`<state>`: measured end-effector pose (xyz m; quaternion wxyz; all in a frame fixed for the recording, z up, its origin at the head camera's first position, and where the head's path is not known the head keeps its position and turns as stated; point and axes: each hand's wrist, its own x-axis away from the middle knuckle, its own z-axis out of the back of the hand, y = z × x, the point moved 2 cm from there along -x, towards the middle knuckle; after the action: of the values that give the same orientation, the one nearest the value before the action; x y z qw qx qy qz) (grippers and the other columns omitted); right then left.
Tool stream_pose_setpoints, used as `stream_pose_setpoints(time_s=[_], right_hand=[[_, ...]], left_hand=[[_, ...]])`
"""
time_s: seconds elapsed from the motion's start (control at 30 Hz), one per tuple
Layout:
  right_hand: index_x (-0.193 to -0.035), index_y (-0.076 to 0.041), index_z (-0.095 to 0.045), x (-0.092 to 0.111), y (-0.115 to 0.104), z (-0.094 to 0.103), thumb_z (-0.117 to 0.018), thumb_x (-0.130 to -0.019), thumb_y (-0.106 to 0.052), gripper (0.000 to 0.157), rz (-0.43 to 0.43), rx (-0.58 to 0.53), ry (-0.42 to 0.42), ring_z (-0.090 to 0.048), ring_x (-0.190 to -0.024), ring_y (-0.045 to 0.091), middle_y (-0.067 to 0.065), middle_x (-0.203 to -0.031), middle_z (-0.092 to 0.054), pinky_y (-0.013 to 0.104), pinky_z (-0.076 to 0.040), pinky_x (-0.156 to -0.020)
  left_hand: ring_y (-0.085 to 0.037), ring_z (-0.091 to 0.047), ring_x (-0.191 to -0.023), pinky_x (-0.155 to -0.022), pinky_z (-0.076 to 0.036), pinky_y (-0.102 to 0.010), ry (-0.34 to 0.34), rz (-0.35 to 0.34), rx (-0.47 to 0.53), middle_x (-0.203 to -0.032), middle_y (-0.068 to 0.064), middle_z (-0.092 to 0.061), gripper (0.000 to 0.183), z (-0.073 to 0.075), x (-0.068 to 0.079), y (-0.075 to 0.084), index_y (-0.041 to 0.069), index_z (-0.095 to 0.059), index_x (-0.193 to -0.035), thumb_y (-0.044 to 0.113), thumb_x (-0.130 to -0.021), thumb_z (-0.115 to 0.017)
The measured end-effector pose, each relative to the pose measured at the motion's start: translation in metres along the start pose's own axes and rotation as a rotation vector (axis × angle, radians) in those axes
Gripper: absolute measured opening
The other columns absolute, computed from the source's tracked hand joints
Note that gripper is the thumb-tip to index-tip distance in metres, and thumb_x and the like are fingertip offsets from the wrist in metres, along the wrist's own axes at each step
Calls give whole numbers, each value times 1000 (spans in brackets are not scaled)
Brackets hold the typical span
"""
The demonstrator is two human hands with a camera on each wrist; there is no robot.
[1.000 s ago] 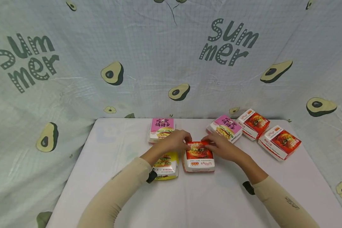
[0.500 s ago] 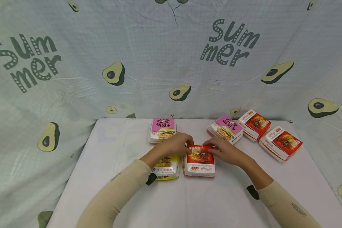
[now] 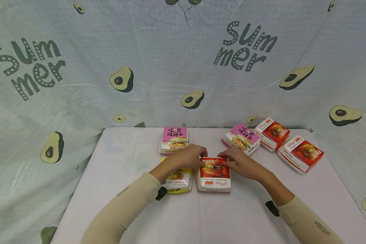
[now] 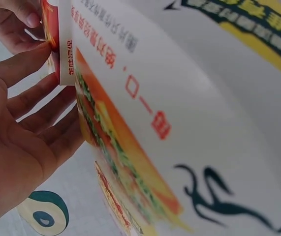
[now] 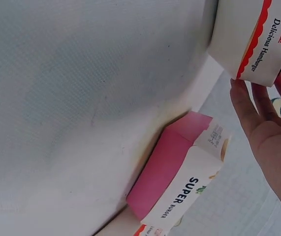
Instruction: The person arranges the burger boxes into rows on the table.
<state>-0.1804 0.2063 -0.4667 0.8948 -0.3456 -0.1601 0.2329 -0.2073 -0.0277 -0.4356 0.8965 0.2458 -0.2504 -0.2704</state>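
A red-and-white burger box (image 3: 214, 184) lies on the table between my hands. My left hand (image 3: 192, 156) holds its far left corner, with the thumb at its top edge and the fingers (image 4: 49, 113) fairly straight in the left wrist view. My right hand (image 3: 242, 163) holds the far right corner, its thumb on the red top; in the right wrist view its fingers (image 5: 243, 101) touch the box's end. A yellow-and-white burger box (image 3: 178, 183) sits just left of the red one, partly hidden by my left forearm.
A pink burger box (image 3: 174, 137) stands behind the yellow one. At the back right are another pink burger box (image 3: 241, 138) and two red burger boxes (image 3: 272, 133), (image 3: 301, 152). A printed cloth (image 3: 158, 61) hangs behind the white table (image 3: 119, 149).
The red-and-white box has slid a little toward me, lining up beside the yellow one. Both hands have moved back with it. The other boxes have stayed in place.
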Motion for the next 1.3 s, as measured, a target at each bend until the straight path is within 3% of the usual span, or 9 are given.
stream_pose_setpoints(time_s=[0.23, 0.53, 0.87, 1.0, 1.23, 1.3], right_hand=[[-140, -6, -59, 4, -4, 11, -63, -104, -19, 39, 9, -9, 41, -62, -126, 33, 15, -138, -64, 52, -54, -103], [-144, -8, -55, 10, -2, 39, -64, -103, -19, 43, -8, 69, 205, -62, -123, 37, 17, -142, -59, 55, -56, -99], [-150, -3, -47, 18, 17, 60, -63, -104, -23, 53, -165, 185, 384, -52, -131, 47, 25, -151, -46, 65, -50, -102], [-152, -3, -44, 19, 28, 64, -62, -104, -27, 56, -240, 174, 395, -42, -140, 50, 28, -155, -40, 69, -42, -108], [-151, 6, -39, 20, 45, 65, -62, -104, -29, 64, -314, 178, 402, -49, -124, 50, 36, -150, -37, 67, -46, -104], [-151, 10, -37, 20, 48, 64, -61, -104, -30, 67, -323, 174, 403, -46, -127, 52, 39, -150, -35, 69, -42, -107]], left_hand=[[-26, -62, -119, -103, -54, -41, 38, -24, 11, -132, -13, -66, 45, 8, -2, 3, 6, -62, -135, 27, -96, -74], [-30, -54, -136, -113, -48, -44, 136, -53, 28, -147, -15, -57, 60, 20, -12, 8, 7, -52, -147, 29, -96, -74], [-29, -49, -143, -118, -43, -44, 187, -43, 62, -155, -14, -51, 70, 25, -35, 14, 5, -43, -154, 31, -97, -74], [-29, -47, -145, -119, -41, -42, 174, -31, 50, -156, -14, -50, 72, 26, -48, 19, 3, -42, -154, 31, -96, -74], [-29, -49, -144, -117, -44, -40, 160, -33, 17, -154, -16, -51, 69, 29, -66, 36, 1, -42, -154, 27, -98, -73], [-29, -49, -144, -118, -43, -40, 157, -40, 3, -154, -16, -51, 69, 29, -72, 41, 0, -42, -154, 27, -98, -73]])
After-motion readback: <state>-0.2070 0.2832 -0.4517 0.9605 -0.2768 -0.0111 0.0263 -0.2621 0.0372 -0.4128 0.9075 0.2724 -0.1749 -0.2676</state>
